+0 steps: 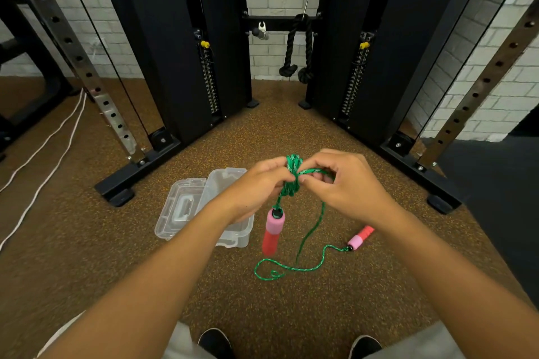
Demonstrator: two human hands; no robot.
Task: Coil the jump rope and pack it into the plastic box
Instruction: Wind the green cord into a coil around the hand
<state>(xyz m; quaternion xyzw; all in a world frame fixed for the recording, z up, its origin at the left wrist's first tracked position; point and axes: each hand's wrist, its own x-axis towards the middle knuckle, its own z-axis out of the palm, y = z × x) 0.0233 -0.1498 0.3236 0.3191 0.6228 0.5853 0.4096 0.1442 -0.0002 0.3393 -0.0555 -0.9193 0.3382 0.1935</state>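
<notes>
Between both hands [294,181], coiled jump rope [293,172]

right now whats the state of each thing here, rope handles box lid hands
rope: partly coiled in both hands, the rest trailing on the floor
near handle: hanging from the coil
far handle: lying on the floor
box: open, on the floor, nothing visible inside
lid: off, lying beside the box
left hand: gripping the coil
right hand: pinching a strand
</notes>
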